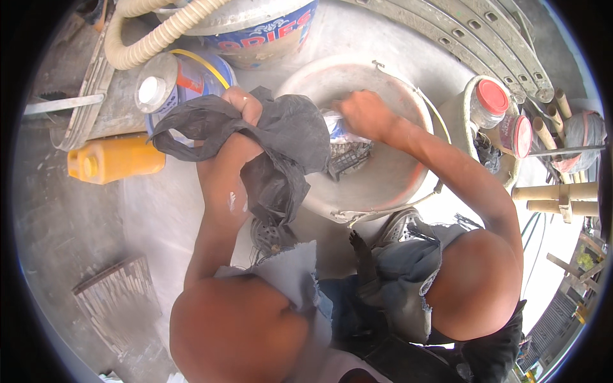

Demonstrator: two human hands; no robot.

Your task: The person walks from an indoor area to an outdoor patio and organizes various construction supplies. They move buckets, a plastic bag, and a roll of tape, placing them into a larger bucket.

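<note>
My left hand [244, 107] is closed around the gathered top of a black plastic bag [295, 127]. The bag hangs in loose folds over the left rim of a wide, whitish bucket [393, 185]. Inside the bucket, my right hand [361, 113] has its fingers curled on a white and blue plastic packet [334, 126]. Part of that packet is hidden by the hand and by the bag. Below it lies a dark, grid-patterned object [351, 159], too unclear to name. The bucket's wire handle [440, 127] rests along its right side.
A yellow jerrycan [121, 159], a bluish container with a white cap [152, 90] and a large paint bucket [262, 38] stand left and beyond. To the right, a second bucket [469, 96] holds red-lidded jars [491, 99]. A metal ladder [472, 29] lies at the back.
</note>
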